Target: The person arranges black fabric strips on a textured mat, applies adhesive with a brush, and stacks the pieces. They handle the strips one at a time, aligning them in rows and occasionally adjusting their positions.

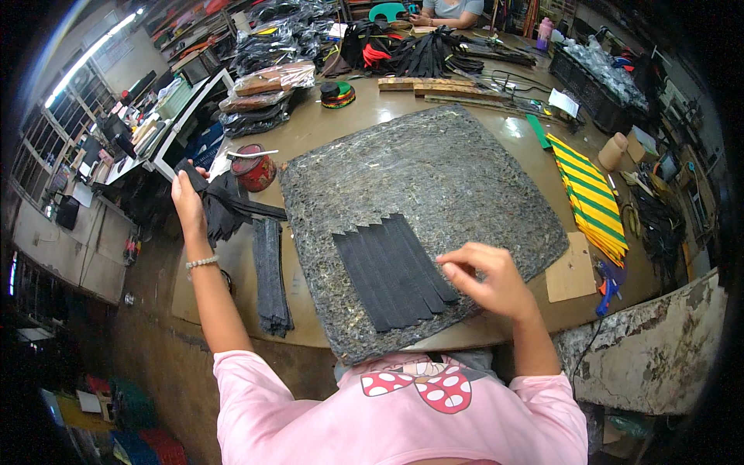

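Observation:
My left hand (188, 203) is raised at the left edge of the table, closed around dark fabric strips. More black strips (225, 208) hang in a bunch beside it. On a thick speckled grey slab (418, 167) in front of me, several black strips (391, 271) lie side by side, slightly slanted, with jagged ends. My right hand (490, 279) hovers by their right edge, thumb and fingertips drawn together; whether something thin is between them I cannot make out. Left of the slab lies a stack of dark grey strips (271, 275).
A red tin (253, 169) with a white stick across it stands beyond the left strips. Yellow-green striped pieces (587, 198), a cardboard piece (570, 267) and a blue glue gun (608, 288) lie at right. Wrapped bundles (267, 89) are piled behind; a person (453, 12) sits across.

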A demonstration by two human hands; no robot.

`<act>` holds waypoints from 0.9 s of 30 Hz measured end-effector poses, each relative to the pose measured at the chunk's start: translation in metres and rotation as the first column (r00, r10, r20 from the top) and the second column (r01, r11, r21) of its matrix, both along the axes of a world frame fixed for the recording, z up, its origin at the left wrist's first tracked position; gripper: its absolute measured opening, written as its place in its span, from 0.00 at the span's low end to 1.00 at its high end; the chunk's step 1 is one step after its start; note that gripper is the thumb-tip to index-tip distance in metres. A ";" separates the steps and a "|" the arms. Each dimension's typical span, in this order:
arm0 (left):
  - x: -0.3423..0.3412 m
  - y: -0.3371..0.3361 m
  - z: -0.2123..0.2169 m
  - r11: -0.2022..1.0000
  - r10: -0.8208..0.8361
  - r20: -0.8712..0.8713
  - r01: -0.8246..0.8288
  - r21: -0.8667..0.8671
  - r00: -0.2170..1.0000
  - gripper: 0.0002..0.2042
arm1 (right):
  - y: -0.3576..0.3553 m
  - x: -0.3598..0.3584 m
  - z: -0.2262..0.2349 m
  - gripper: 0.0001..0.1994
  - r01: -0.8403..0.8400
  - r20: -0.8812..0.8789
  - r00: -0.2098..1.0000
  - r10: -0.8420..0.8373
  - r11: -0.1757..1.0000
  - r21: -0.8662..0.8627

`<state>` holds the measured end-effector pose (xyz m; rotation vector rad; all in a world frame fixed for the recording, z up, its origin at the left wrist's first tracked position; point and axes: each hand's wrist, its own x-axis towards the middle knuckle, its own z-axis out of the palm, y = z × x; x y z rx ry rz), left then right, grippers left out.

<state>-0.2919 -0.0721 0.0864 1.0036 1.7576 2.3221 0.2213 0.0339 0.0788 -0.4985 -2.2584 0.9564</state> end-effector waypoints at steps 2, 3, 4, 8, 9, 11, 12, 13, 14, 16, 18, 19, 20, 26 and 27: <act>0.005 -0.005 0.021 0.999 -0.032 -0.066 0.030 -0.033 0.997 0.18 | 0.014 -0.012 0.001 0.08 0.030 -0.055 0.998 -0.030 0.999 0.013; 0.011 -0.006 0.032 0.997 -0.067 -0.122 0.064 -0.031 0.990 0.18 | 0.022 -0.022 0.001 0.09 0.051 -0.064 0.997 -0.051 0.999 -0.003; 0.019 -0.005 0.043 0.992 -0.125 -0.140 0.126 -0.005 0.982 0.18 | 0.030 -0.034 0.002 0.10 0.072 -0.072 0.995 -0.073 0.997 -0.017; 0.065 0.004 0.091 0.962 -0.263 -0.241 0.273 0.012 0.934 0.17 | 0.052 -0.112 0.010 0.16 0.031 -0.098 0.995 -0.020 0.993 0.115; 0.078 0.005 0.101 0.946 -0.308 -0.269 0.323 0.013 0.913 0.17 | 0.051 -0.135 0.015 0.20 0.003 -0.123 0.992 0.013 0.991 0.131; 0.106 0.006 0.118 0.921 -0.372 -0.310 0.388 -0.010 0.875 0.17 | 0.042 -0.181 0.026 0.28 -0.052 -0.190 0.979 0.077 0.990 0.132; 0.121 0.006 0.124 0.914 -0.393 -0.324 0.404 -0.035 0.861 0.17 | 0.037 -0.202 0.032 0.32 -0.080 -0.234 0.966 0.106 0.990 0.118; 0.135 0.006 0.128 0.901 -0.422 -0.342 0.430 -0.056 0.840 0.17 | 0.032 -0.224 0.041 0.35 -0.351 -0.385 0.879 0.280 0.928 -0.127; 0.151 0.004 0.129 0.887 -0.450 -0.331 0.456 -0.064 0.829 0.17 | 0.028 -0.237 0.050 0.38 -0.571 -0.536 0.776 0.333 0.732 -0.372; 0.178 -0.001 0.129 0.854 -0.520 -0.325 0.493 -0.168 0.790 0.16 | 0.025 -0.239 0.066 0.46 -0.833 -0.800 0.550 0.238 0.084 -0.547; 0.208 -0.003 0.117 0.859 -0.510 -0.312 0.451 -0.244 0.802 0.15 | 0.031 -0.222 0.084 0.47 -0.895 -0.892 0.384 0.238 -0.139 -0.423; 0.218 0.002 0.115 0.852 -0.516 -0.391 0.406 -0.331 0.762 0.14 | 0.037 -0.217 0.098 0.38 -0.883 -0.955 0.110 0.274 -0.415 -0.221; 0.227 0.007 0.112 0.842 -0.530 -0.479 0.366 -0.398 0.699 0.12 | 0.038 -0.199 0.103 0.29 -0.895 -0.870 0.436 0.232 0.005 -0.447; 0.288 0.061 0.101 0.720 -0.686 -0.519 0.583 -0.377 0.511 0.11 | 0.068 -0.115 0.138 0.19 -0.685 -0.708 0.652 0.272 0.612 -0.395; 0.299 0.070 0.100 0.702 -0.686 -0.558 0.627 -0.339 0.467 0.11 | 0.075 -0.096 0.142 0.23 -0.608 -0.670 0.708 0.223 0.675 -0.418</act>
